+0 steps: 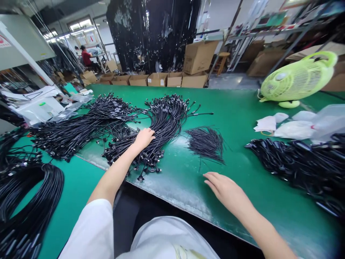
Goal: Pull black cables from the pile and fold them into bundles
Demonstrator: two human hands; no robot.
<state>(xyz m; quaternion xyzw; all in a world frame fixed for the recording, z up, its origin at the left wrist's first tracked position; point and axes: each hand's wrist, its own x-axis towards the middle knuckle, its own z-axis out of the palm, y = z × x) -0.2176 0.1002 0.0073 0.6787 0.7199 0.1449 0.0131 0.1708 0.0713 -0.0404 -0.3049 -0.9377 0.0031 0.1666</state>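
My left hand (145,139) rests on a heap of black cables (168,118) with small plug ends, its fingers curled over the strands. How many cables it grips is hidden. Just in front of my right hand (222,186) lies a loose pile of thin black strips, like cable ties (206,143). The right fingers are stretched out, with the thumb apart, and nothing shows between them. Left of the heap, a second pile of black cables (88,124) spreads over the green table (172,194).
Coiled black cables (52,187) lie at the far left, bundled cables (304,165) at the right. A light-green fan (299,79), white cloths (293,129) and a white box (40,108) stand around. Cardboard boxes (157,80) line the far edge. A person in red (86,57) sits in the distance.
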